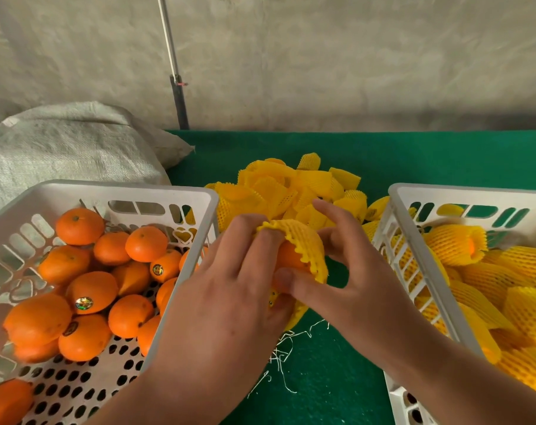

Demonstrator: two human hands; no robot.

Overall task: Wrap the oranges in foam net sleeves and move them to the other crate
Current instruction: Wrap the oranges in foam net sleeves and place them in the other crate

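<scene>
Green felt (413,157) covered the table below a rough grey wall. At the left, a white crate (156,191) held bare oranges (90,291). Between the crates, the left hand (230,305) gripped one orange (291,256) while the right hand (349,271) pinched a yellow foam sleeve (303,237) partway over it. Spare sleeves (279,185) lay behind. The right crate (426,271) held wrapped fruit (453,243). Judging by the stretch, the net could tear or snap back off if tugged unevenly.
</scene>
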